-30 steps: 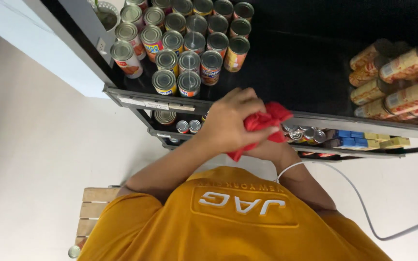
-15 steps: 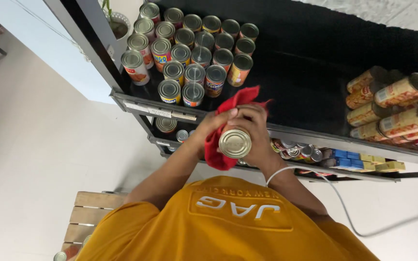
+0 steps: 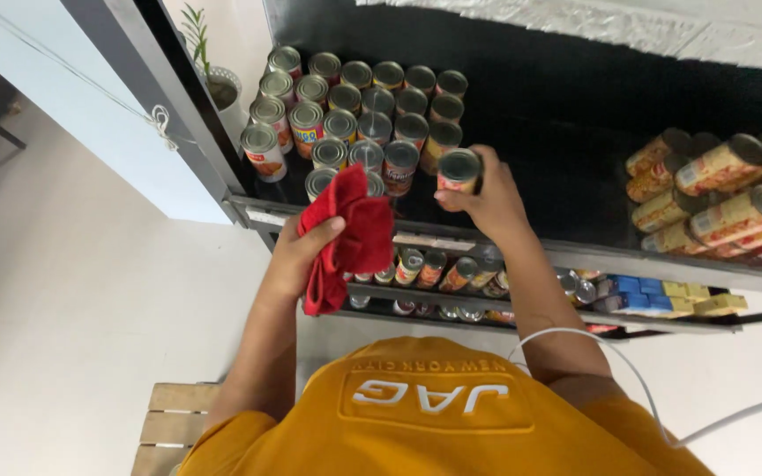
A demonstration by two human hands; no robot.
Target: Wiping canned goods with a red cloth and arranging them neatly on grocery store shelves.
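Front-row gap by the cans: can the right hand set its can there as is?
Probably yes. The right hand holds the can just over bare shelf beside the can block. The left hand, with the red cloth, is off to the side.

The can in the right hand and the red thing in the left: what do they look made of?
Can in the right hand: looks like metal, with a dull silvery ridged lid and a glossy printed label around it. Red cloth in the left hand: soft matte fabric, judging by its folds and limp drape; the weave is unclear.
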